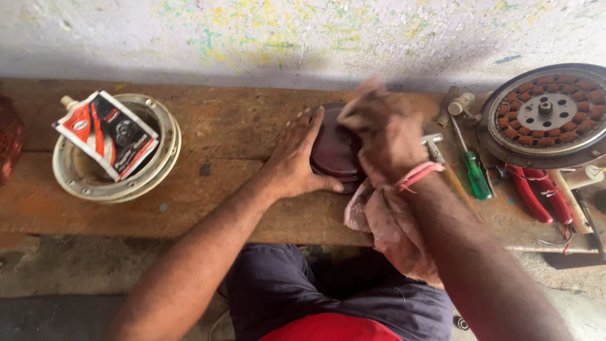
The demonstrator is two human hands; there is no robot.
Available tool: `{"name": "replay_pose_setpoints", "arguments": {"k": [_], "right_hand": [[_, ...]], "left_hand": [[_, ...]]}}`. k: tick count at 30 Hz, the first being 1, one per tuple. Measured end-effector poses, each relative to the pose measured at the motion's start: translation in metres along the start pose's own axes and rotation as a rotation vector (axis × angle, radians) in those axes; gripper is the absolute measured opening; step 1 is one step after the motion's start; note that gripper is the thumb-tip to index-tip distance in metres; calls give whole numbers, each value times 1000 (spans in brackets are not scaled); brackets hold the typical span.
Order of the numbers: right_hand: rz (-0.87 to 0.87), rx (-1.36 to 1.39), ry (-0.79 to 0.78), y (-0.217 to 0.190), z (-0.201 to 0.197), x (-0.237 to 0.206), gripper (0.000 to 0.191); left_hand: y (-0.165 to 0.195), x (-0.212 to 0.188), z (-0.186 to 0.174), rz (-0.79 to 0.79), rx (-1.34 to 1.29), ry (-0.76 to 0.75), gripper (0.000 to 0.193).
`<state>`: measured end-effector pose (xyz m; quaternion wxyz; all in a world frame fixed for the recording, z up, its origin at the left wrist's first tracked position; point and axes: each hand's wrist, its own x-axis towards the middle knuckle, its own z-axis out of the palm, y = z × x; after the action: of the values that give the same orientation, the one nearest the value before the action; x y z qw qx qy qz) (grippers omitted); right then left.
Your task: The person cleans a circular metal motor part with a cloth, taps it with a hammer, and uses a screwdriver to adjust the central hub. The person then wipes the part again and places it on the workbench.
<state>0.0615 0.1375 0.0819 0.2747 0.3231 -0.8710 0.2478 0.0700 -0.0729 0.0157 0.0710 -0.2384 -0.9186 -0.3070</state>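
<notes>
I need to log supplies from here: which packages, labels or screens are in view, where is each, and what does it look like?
Sachet: lies tilted across the round metal cover at the bench's left end; flat rectangle, white with red and black panels and a small picture.
No screens or signs show; no other label can be made out.

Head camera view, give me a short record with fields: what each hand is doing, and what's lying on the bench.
left hand: flat against the side of the dark maroon round cover
right hand: on the cover, blurred, gripping a pinkish rag
bench left: pale metal ring housing with a red-and-white packet on it
bench right: copper-wound stator, green-handled screwdriver, red-handled pliers
surface: worn wooden bench
</notes>
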Motion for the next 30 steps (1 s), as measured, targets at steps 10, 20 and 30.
{"name": "replay_pose_setpoints", "arguments": {"k": [10, 20, 30], "right_hand": [[54, -122, -120, -68, 8, -64, 41], [123, 167, -260, 53, 23, 13, 29], [239, -128, -51, 43, 35, -12, 26]], "left_hand": [[-15, -2, 19, 25, 79, 30, 144], [-12, 0, 15, 36, 73, -45, 150], [-8, -1, 14, -38, 33, -26, 152]]}}
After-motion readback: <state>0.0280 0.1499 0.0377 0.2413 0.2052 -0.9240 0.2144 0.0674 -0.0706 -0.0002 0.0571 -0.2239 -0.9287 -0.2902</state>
